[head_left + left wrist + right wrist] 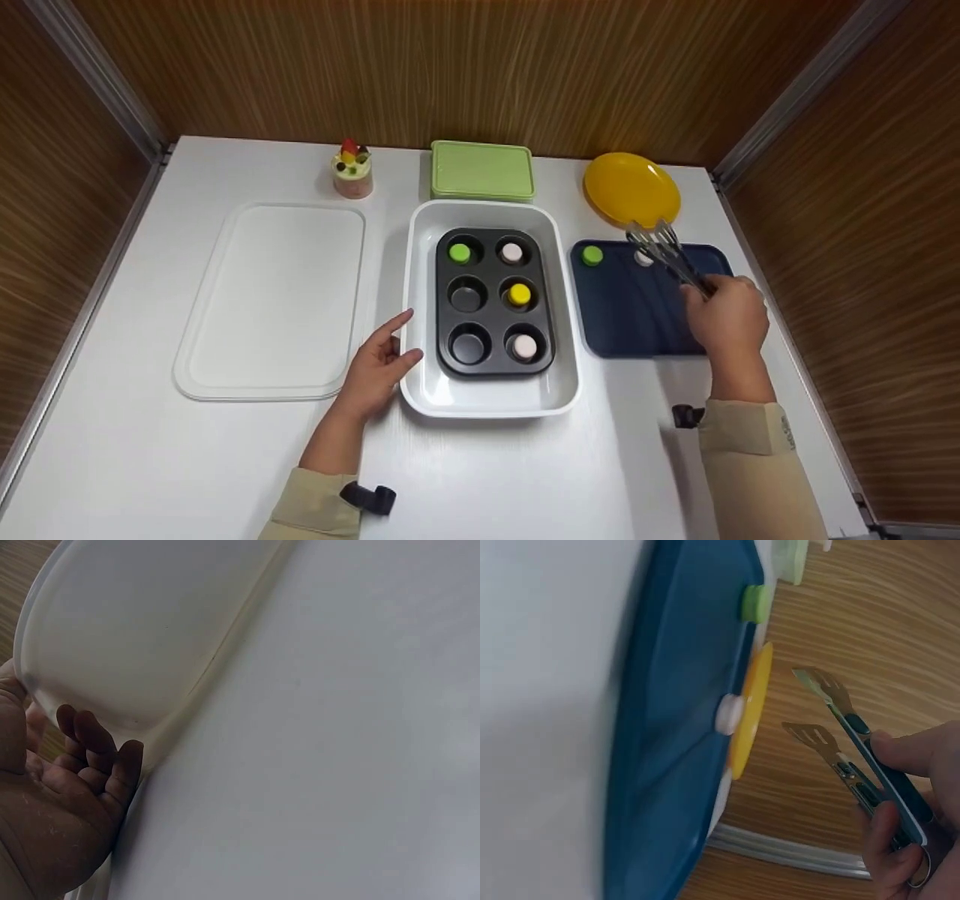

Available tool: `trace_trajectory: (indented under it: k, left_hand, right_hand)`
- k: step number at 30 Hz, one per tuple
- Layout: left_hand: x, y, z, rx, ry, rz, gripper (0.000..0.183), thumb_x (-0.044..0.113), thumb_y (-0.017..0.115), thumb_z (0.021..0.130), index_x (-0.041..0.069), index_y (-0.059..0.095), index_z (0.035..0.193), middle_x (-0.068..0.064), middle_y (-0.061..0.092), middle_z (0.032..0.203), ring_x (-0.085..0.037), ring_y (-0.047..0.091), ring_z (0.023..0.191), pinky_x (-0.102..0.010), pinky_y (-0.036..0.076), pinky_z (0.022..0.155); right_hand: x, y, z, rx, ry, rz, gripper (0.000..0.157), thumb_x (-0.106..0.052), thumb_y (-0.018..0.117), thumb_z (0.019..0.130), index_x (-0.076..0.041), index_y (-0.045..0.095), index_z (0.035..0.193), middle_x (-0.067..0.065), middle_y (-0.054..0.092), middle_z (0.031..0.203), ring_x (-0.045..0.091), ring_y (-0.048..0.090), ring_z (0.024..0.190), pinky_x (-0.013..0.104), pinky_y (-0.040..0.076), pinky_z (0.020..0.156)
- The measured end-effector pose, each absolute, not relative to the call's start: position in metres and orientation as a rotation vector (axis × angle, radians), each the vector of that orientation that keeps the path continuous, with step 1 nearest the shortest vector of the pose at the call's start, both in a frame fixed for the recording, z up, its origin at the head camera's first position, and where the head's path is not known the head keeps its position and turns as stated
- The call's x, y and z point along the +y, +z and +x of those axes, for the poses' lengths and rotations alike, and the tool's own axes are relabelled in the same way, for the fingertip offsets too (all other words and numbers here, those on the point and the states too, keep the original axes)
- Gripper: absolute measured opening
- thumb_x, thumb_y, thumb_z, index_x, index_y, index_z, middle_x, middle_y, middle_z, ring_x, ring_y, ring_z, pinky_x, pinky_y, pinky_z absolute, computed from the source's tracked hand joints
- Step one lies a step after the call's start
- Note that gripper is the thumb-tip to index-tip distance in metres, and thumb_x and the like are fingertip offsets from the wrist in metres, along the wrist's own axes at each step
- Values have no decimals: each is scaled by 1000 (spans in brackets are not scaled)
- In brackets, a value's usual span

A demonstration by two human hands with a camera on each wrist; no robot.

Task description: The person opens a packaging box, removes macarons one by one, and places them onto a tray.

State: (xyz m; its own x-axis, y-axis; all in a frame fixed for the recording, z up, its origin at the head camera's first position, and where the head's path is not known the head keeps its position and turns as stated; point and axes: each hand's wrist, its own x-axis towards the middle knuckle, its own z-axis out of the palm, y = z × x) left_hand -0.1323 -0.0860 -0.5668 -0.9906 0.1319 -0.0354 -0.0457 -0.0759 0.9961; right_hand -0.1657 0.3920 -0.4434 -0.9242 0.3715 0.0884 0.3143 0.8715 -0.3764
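**Metal-headed tongs (681,268) held spread above a smooth navy tray (637,322)**

The right hand (729,319) is wrapped around the tongs' handles, covering much of them; the slotted, spatula-like heads stand apart, raised over the tray's far side. Below, on the tray, sit a squat green disc (592,256) and a white disc (643,257). From above, the tongs partly hide the white one; the right wrist view shows it better.

Beside the tray, a dark, matte muffin tin (492,273) lies inside a glossy white tub (491,412). Its round cups hold a green piece (460,253), two pale pink pieces (512,253) and a yellow piece (519,294). At the tub's left rim the left hand (375,371) rests, thumb and forefinger well spread, the other fingers loosely bent. How firmly it presses I can't tell.

Further out are a shallow white lid (277,300), a creamy dessert cup (352,180) whose small toppings are hard to make out, a green lidded box (482,171), its near side partly hidden by the tub, and a shiny yellow plate (630,187). Tan sleeves (757,480) run out of sight at the bottom edge.
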Motion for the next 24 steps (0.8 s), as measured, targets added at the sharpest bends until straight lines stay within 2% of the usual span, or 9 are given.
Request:
trace_trajectory:
  k: [9, 14, 17, 24]
  left_hand:
    - [-86, -566, -131, 2074, 2206, 111, 62, -8, 74, 94, -1, 53, 152, -6, 54, 81, -13, 49, 72, -22, 42, 66]
    - [-87, -566, -132, 2064, 2209, 123, 62, -7, 74, 94, -1, 53, 152, -7, 56, 83, -14, 50, 73, -22, 43, 67]
    - [-87, -567, -132, 2049, 2213, 123, 63, -7, 74, 94, 0, 52, 153, -8, 59, 85, -14, 52, 75, -22, 45, 67]
    - [-88, -568, -132, 2039, 2226, 135, 63, -7, 73, 94, -1, 51, 153, -10, 61, 86, -14, 55, 76, -23, 47, 68]
  right_hand:
    - [363, -428, -166, -2753, 538, -335, 37, -24, 74, 100, 5, 74, 123, 30, 65, 109, 51, 63, 103, 66, 50, 84]
    - [337, -421, -172, -2670, 572, -188, 29, -19, 79, 96, 4, 78, 114, 28, 69, 106, 49, 64, 101, 64, 51, 86]
    - [320, -416, -175, -2665, 604, -138, 26, -18, 80, 96, 2, 79, 113, 25, 70, 106, 46, 64, 102, 62, 51, 87]
    - [286, -407, -182, -2658, 664, -48, 26, -18, 81, 96, 1, 79, 114, 23, 70, 108, 43, 66, 97, 57, 53, 81]
